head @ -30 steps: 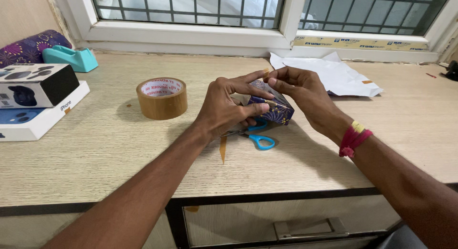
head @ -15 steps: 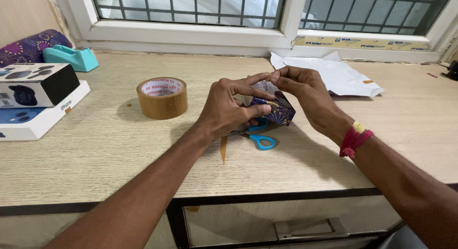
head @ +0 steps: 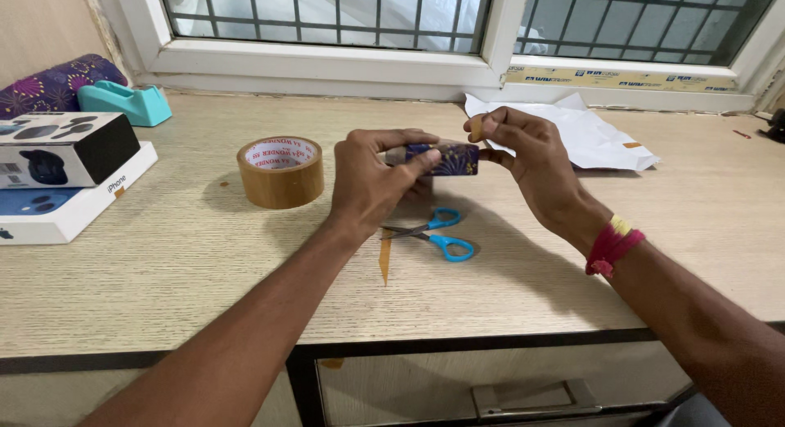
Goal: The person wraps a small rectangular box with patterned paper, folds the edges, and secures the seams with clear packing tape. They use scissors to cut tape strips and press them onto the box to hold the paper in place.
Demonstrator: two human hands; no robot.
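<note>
Two hands on one item: my left hand (head: 370, 180) and right hand (head: 522, 157) hold a small wrapped box (head: 446, 159) between them, lifted off the desk (head: 204, 255), above the scissors (head: 433, 235). Left fingers clamp its left end, thumb on the near face. Right fingers pinch its right end; a short brown tape piece (head: 476, 128) sticks to a raised right fingertip.

Box look: dark blue-purple wrap with gold and pink firework-like print, flat rectangular block, narrow face towards me. Left end is partly hidden by my fingers.

Packages around:
- Brown tape roll (head: 280, 171), round, lying flat, left of the hands, white inner core with red print.
- White phone box (head: 74, 206), flat, at far left edge, blue picture on the lid.
- Earbud box (head: 65, 147), black and white, stacked on the phone box.
- Teal tape dispenser (head: 127, 102) behind those, next to a roll of wrapping paper (head: 57, 82) with the same print as the box.
- Crumpled white paper (head: 572, 128) by the window frame, behind the right hand.
- Strip of brown tape (head: 384, 255) stuck on the desk near the scissors.

Orientation: box long axis runs left-right, roughly level, parallel to the desk's front edge. Scissors have blue handles to the right, blades pointing left.
</note>
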